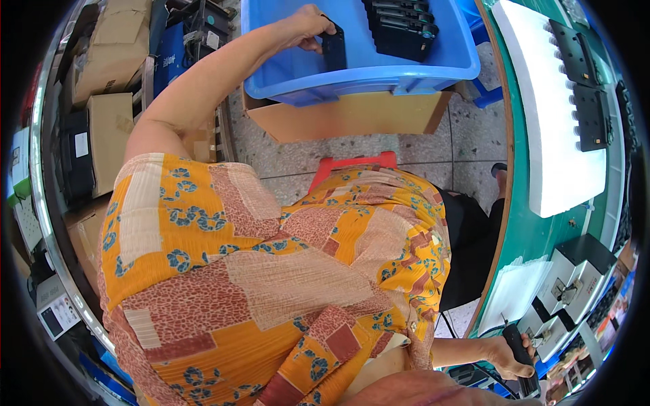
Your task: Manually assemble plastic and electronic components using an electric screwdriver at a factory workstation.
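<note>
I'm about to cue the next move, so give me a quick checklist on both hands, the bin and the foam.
1. Left hand gripping the black panel: ok, held at its upper end.
2. Panel apart from the row of black parts: ok, a gap shows.
3. Panel clear of the blue bin's floor: cannot tell.
4. Left hand away from the bin: not ok, it is over it.
5. Right hand gripping the black elongated object: ok.
6. White foam block bare: not ok, black parts lie there.

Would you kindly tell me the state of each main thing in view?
Left hand: closed on black panel
Black panel: held at one end
Right hand: closed around dark handheld object
Dark handheld object: held
Blue tub: open-topped, partly filled
Black pieces: lined up inside the tub
White foam block: lying on green table
</note>
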Motion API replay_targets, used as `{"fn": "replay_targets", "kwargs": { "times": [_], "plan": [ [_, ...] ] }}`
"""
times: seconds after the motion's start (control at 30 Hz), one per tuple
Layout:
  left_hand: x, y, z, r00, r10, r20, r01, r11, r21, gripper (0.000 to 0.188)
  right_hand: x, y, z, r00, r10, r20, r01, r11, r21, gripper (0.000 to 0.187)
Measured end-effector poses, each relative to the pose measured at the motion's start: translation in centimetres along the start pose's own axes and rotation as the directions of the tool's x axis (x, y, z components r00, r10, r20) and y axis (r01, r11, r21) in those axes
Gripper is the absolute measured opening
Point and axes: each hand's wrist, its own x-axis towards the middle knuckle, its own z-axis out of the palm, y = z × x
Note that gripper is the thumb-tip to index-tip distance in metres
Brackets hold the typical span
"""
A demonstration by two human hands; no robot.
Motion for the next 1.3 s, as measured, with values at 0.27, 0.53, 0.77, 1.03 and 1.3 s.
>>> {"fn": "replay_targets", "kwargs": {
  "times": [0.27, 0.53, 0.77, 1.03, 1.3],
  "plan": [
    [1.5, -1.1, 0.0, 1.000, 0.017, -0.016, -0.010, 0.928, 0.373, 0.030, 0.1, 0.4, -0.5, 0.999, -0.014, 0.032, 0.012, 0.999, 0.049, 0.051],
    [3.2, -2.9, 0.1, 0.958, 0.239, -0.159, -0.156, 0.899, 0.410, 0.054, 0.1, 0.5, -0.8, 1.000, -0.019, 0.023, 0.018, 0.999, 0.033, 0.050],
    [-1.0, 0.1, -0.2, 0.878, 0.478, 0.000, -0.244, 0.450, 0.859, 0.025, 0.0, 0.3, -0.7, 1.000, -0.012, 0.028, 0.011, 0.999, 0.045, 0.049],
    [-5.0, 4.2, 2.5, 0.832, 0.389, 0.396, -0.451, 0.057, 0.891, 0.024, 0.1, 0.5, -0.9, 1.000, -0.010, 0.025, 0.009, 0.999, 0.048, 0.054],
    [-4.5, 7.6, 4.7, 0.531, 0.655, 0.538, -0.771, 0.109, 0.628, 0.022, 0.0, 0.7, -1.3, 1.000, -0.026, -0.016, 0.027, 0.999, 0.027, 0.065]
  ]
}}
